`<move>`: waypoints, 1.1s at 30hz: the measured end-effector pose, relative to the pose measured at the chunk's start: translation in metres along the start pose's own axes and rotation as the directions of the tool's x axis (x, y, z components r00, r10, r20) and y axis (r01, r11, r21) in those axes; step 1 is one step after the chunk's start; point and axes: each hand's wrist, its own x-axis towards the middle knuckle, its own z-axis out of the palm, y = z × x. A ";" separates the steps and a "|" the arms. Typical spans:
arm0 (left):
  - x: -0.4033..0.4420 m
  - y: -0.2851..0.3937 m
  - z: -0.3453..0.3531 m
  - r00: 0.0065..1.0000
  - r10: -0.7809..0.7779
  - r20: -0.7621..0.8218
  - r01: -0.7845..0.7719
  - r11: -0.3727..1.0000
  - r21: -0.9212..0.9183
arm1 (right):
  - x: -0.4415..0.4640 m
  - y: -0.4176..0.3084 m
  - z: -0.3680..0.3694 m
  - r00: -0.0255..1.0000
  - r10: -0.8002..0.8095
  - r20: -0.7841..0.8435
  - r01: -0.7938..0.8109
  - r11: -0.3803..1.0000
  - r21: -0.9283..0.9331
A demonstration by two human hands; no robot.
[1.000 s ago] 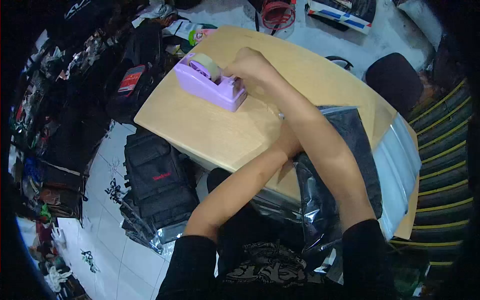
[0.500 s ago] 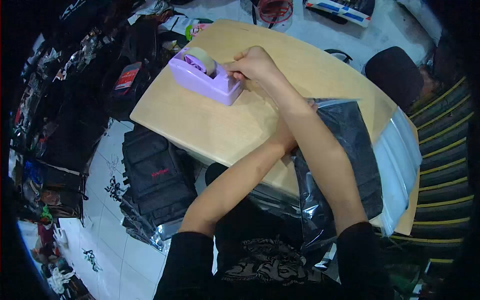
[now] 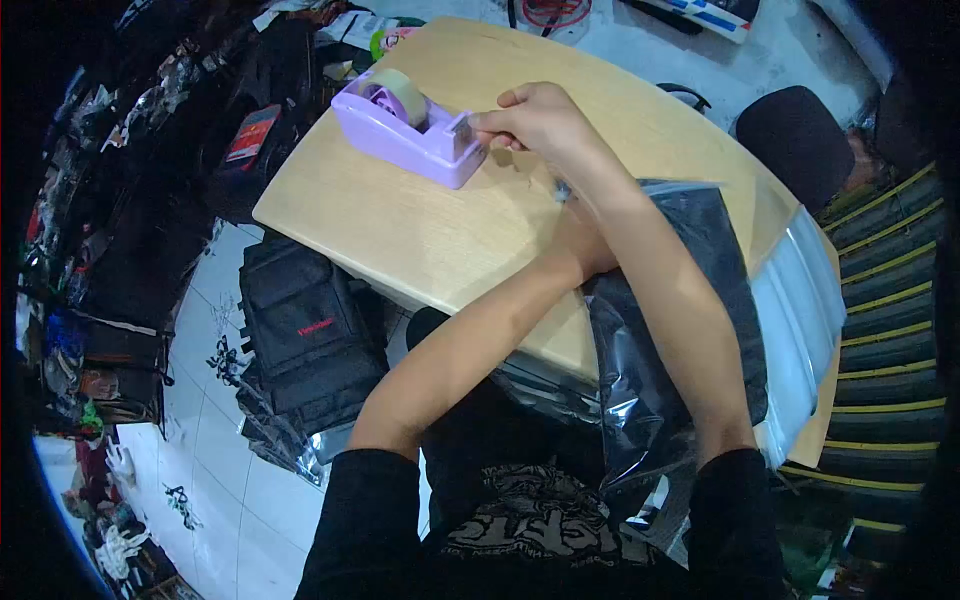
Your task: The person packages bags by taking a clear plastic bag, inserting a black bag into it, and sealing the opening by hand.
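Observation:
A lilac tape dispenser (image 3: 405, 140) holding a roll of tape (image 3: 396, 97) stands near the table's far left part. At its cutter end, my right hand (image 3: 535, 122) has thumb and forefinger pinched on the tape's end, which is hard to see. My left forearm crosses beneath the right one. Most of my left hand (image 3: 592, 243) is hidden under the right forearm, at the edge of a black item in a clear plastic bag (image 3: 695, 240); its fingers do not show. That bag hangs over the table's near edge.
Clear plastic sheets (image 3: 795, 330) lie on the right end of the wooden table (image 3: 440, 245). A black backpack (image 3: 305, 335) is below its left edge. Beyond the far side stands a dark seat (image 3: 795, 145). Dark piled goods fill the left side, and yellow-striped dark slats the right.
My right hand has shifted slightly right, off the cutter end, and its pinched fingers show more clearly. The table and dispenser appear a little higher in view. My left hand stays beneath the right forearm.

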 end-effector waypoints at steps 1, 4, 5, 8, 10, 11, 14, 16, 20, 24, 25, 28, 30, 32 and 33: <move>-0.001 0.003 -0.003 0.999 -0.023 0.030 0.023 1.000 0.006 | -0.004 0.002 0.000 1.000 -0.012 -0.022 0.013 1.000 0.017; 0.003 0.001 0.000 0.991 -0.094 0.098 0.101 0.993 -0.068 | -0.008 0.008 -0.002 0.998 0.059 0.032 -0.058 0.997 -0.044; 0.002 0.001 0.001 0.990 -0.099 0.104 0.109 0.989 -0.096 | -0.005 0.014 -0.003 0.996 0.072 0.060 -0.066 0.993 -0.095; 0.002 -0.003 0.010 0.998 -0.004 0.065 -0.003 0.993 0.117 | 0.001 0.023 -0.007 0.989 0.121 0.089 -0.120 0.993 -0.012; 0.002 -0.004 0.013 0.999 0.031 0.024 -0.035 0.982 0.188 | -0.001 0.016 -0.005 0.990 0.075 0.123 -0.085 0.993 0.078; 0.003 -0.005 0.015 0.998 0.057 -0.015 -0.053 0.977 0.207 | -0.001 0.011 -0.006 0.988 0.092 0.125 -0.102 0.991 0.081; 0.006 -0.002 0.014 0.997 0.038 -0.060 -0.030 0.991 0.131 | -0.006 -0.003 -0.008 0.984 0.152 0.089 -0.157 0.987 0.048; 0.007 0.001 0.008 0.998 0.043 -0.045 -0.034 0.981 0.193 | -0.004 0.001 -0.007 0.976 0.200 0.089 -0.205 0.977 0.050; 0.002 -0.003 0.015 0.999 0.027 -0.046 -0.020 0.987 0.159 | -0.003 0.012 -0.005 0.946 0.297 0.129 -0.308 0.949 0.067; 0.000 -0.013 0.026 0.998 0.039 -0.040 -0.035 0.995 0.097 | 0.003 0.030 0.005 0.971 0.199 0.135 -0.206 0.978 0.040; 0.000 -0.013 0.026 0.991 0.084 -0.101 -0.072 0.991 0.117 | 0.002 0.032 0.010 0.982 0.153 0.114 -0.157 0.987 0.030; 0.000 -0.012 0.029 0.995 0.003 -0.095 -0.010 0.998 -0.068 | 0.004 0.041 0.014 0.992 0.052 0.115 -0.055 0.998 0.025; 0.000 -0.014 0.034 0.995 0.006 -0.098 -0.008 1.000 -0.020 | 0.011 0.054 0.019 0.995 0.020 0.102 -0.028 0.996 0.080; 0.001 -0.005 0.023 0.998 -0.044 -0.042 0.044 0.999 -0.006 | 0.001 0.059 0.020 0.996 0.074 0.052 -0.059 0.967 -0.246; 0.005 -0.002 0.013 0.999 -0.043 -0.006 0.043 0.999 0.004 | -0.004 0.058 0.017 0.996 0.087 -0.004 -0.082 0.915 -0.395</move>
